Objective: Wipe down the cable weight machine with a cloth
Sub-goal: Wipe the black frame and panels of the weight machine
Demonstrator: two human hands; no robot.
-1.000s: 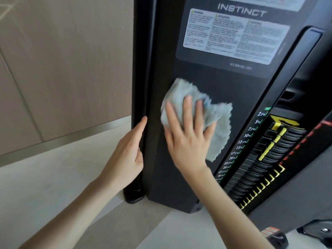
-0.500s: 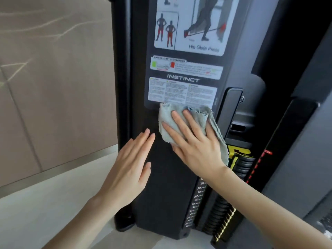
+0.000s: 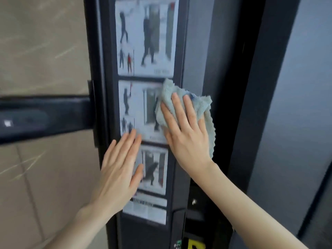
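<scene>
Right hand flat, fingers straight, pressing pale blue cloth onto the middle exercise placard of the cable weight machine's black panel. Left hand open, palm on the panel below-left, holding nothing. Black bar juts left.

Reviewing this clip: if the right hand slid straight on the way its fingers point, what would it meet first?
Probably the top placard. The right hand presses the cloth on the machine panel, fingers pointing up and slightly left; nothing seems to stick out between, though blur hides detail.
</scene>
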